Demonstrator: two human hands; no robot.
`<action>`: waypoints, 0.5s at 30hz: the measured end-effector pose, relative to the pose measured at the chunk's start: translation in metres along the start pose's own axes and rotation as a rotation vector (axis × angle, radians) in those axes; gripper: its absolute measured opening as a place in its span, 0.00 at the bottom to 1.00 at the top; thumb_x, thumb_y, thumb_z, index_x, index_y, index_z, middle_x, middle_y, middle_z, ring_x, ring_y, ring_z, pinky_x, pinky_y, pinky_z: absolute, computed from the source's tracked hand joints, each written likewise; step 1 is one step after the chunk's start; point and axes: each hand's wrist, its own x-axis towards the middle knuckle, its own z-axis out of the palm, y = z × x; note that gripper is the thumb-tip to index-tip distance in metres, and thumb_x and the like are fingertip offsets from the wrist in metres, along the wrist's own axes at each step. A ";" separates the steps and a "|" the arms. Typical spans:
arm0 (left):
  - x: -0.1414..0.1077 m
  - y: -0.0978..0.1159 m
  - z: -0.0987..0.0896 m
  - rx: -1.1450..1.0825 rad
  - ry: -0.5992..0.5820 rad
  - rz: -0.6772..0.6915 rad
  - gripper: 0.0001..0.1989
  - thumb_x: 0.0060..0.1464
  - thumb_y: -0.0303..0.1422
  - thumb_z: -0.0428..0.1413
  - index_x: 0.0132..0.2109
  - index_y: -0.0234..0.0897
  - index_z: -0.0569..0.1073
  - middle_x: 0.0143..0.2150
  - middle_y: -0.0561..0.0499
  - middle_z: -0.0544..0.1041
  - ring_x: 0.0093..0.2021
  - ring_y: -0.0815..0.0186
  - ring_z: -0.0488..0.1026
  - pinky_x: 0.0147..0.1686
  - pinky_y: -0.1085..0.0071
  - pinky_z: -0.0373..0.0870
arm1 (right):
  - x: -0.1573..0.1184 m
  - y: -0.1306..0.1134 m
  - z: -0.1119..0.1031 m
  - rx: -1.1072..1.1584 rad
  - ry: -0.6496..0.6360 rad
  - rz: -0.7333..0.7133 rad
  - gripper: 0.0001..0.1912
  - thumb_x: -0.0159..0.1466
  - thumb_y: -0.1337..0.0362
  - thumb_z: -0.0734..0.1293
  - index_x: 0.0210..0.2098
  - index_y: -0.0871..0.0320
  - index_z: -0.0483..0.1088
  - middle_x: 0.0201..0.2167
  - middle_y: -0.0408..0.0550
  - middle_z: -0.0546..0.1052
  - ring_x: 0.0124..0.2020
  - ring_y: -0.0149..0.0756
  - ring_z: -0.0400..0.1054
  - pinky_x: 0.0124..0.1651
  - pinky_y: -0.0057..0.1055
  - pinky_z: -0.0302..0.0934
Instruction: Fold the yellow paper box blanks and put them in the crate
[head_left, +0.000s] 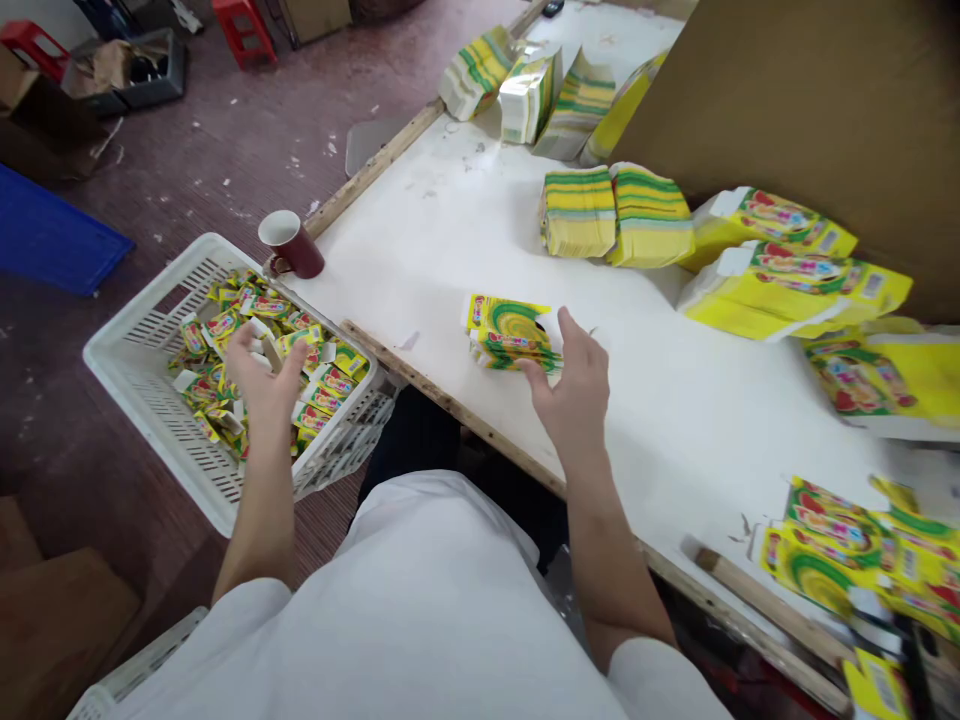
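Over the white plastic basket, my left hand hovers with thumb and fingers apart. White flaps of small yellow-green cartons show right beside its fingers; the basket holds many of these folded cartons. My right hand is at the right end of a short stack of flat cartons lying on the white table. Its thumb is on the near edge and its fingers are on the far edge, with a white flap between them.
A dark red mug stands at the table's corner by the basket. Bundled carton stacks line the back, before a large brown cardboard sheet. Loose cartons and a wooden strip lie at right. A wooden edging borders the table.
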 end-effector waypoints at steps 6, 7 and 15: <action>-0.017 -0.005 -0.004 -0.059 0.075 0.143 0.28 0.53 0.41 0.63 0.57 0.40 0.64 0.61 0.44 0.65 0.64 0.54 0.62 0.63 0.55 0.59 | 0.017 0.039 0.007 -0.164 -0.021 -0.023 0.20 0.61 0.66 0.65 0.53 0.56 0.70 0.41 0.54 0.74 0.43 0.49 0.68 0.50 0.51 0.65; -0.034 0.004 0.009 -0.178 0.035 0.147 0.27 0.52 0.43 0.63 0.56 0.41 0.64 0.60 0.43 0.66 0.63 0.55 0.63 0.61 0.57 0.62 | 0.016 0.036 0.005 -0.149 0.004 -0.022 0.20 0.60 0.65 0.67 0.53 0.56 0.70 0.40 0.53 0.73 0.42 0.48 0.68 0.49 0.51 0.66; -0.141 0.071 0.101 -0.958 -0.799 -0.390 0.38 0.45 0.61 0.59 0.56 0.44 0.65 0.51 0.43 0.74 0.54 0.53 0.73 0.52 0.54 0.72 | -0.030 -0.043 0.001 0.289 -0.186 0.015 0.21 0.60 0.63 0.70 0.51 0.53 0.66 0.36 0.45 0.71 0.35 0.38 0.68 0.40 0.37 0.69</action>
